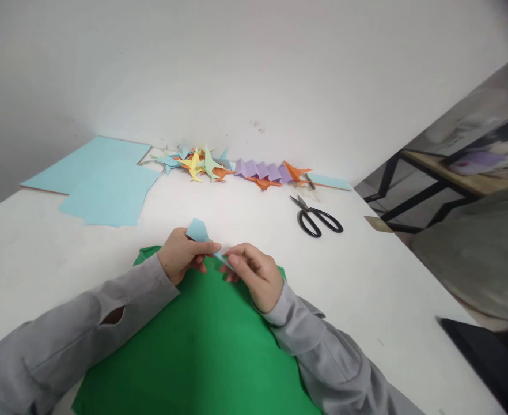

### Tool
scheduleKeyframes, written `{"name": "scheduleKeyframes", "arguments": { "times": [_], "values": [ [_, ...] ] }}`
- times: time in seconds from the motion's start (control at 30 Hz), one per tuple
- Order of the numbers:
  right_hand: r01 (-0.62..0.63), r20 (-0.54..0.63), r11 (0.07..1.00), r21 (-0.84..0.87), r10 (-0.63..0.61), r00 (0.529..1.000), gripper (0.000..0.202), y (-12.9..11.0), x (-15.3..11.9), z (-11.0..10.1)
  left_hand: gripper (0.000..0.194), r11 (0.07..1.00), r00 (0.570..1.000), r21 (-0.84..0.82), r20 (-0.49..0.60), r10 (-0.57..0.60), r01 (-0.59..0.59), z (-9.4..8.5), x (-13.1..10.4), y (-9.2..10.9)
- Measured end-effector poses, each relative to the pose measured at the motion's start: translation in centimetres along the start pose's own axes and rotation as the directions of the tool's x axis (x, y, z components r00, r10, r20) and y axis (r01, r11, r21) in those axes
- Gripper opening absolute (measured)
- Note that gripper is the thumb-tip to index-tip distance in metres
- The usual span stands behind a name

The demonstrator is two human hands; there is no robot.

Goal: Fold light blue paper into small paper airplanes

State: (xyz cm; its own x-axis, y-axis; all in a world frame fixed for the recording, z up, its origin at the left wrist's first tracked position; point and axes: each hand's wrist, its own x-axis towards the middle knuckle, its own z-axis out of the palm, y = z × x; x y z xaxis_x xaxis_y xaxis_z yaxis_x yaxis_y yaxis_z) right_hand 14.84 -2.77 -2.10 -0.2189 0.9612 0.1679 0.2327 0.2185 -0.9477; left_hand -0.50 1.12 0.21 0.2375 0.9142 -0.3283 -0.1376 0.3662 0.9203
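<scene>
A small folded light-blue paper (198, 230) is held between both hands, above the top edge of a green cloth or cushion (202, 340). My left hand (185, 253) pinches it near the middle, thumb on top, with a wider flap sticking up beyond the fingers. At the paper's narrow lower-right end, my right hand (256, 273) has its thumb and fingers closed on the tip. Both forearms wear grey sleeves.
Light-blue sheets (102, 190) lie at the left of the white table (383, 300). Folded paper figures (197, 164) and a pleated purple paper (260, 171) line the wall. Black-handled scissors (317, 219) rest right of centre. A dark flat object (487, 357) is at lower right.
</scene>
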Motion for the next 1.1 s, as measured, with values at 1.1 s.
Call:
{"name": "scheduleKeyframes", "arguments": {
  "times": [1.1],
  "values": [
    [-0.076, -0.178, 0.948, 0.308, 0.136, 0.975, 0.017, 0.8, 1.1, -0.5, 0.017, 0.697, 0.856, 0.502, 0.361, 0.37, -0.513, -1.5, 0.5, 0.7]
  ]
}}
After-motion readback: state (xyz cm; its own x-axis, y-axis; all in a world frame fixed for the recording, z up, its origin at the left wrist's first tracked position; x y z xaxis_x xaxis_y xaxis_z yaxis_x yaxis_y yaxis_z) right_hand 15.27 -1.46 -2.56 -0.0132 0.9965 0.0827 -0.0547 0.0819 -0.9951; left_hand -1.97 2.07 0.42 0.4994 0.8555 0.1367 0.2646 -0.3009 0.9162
